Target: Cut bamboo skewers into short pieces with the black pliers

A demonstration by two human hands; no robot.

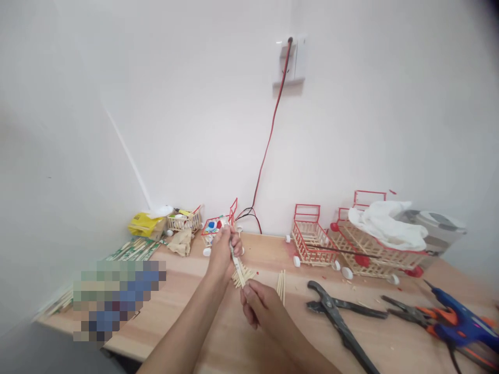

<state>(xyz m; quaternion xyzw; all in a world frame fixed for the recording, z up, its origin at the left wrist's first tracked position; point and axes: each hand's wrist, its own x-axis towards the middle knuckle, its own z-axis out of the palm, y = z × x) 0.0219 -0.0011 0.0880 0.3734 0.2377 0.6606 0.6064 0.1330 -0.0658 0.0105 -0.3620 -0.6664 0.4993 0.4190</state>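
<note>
A slim white strip with small dark marks point(236, 263), which looks like a packet of chopsticks, runs slantwise between my two hands. My left hand point(226, 248) is closed round its upper end. Lower down and to the right, the fingers of my right hand point(259, 301) pinch the bottom end. Just behind the strip lies a loose pile of short wooden sticks point(245, 274), partly hidden by my hands. A few longer wooden sticks point(281, 286) lie side by side to the right of the pile. Past my left hand stands a small red-edged stick cart point(212, 228) with coloured bits in it.
More stick carts point(312, 236) stand along the wall, one under a white cloth point(390, 223). Pliers point(339, 311), smaller pliers point(409, 311) and a blue glue gun point(463, 317) lie at right. Green-printed packets point(132, 249) and a yellow bag point(144, 224) are at left.
</note>
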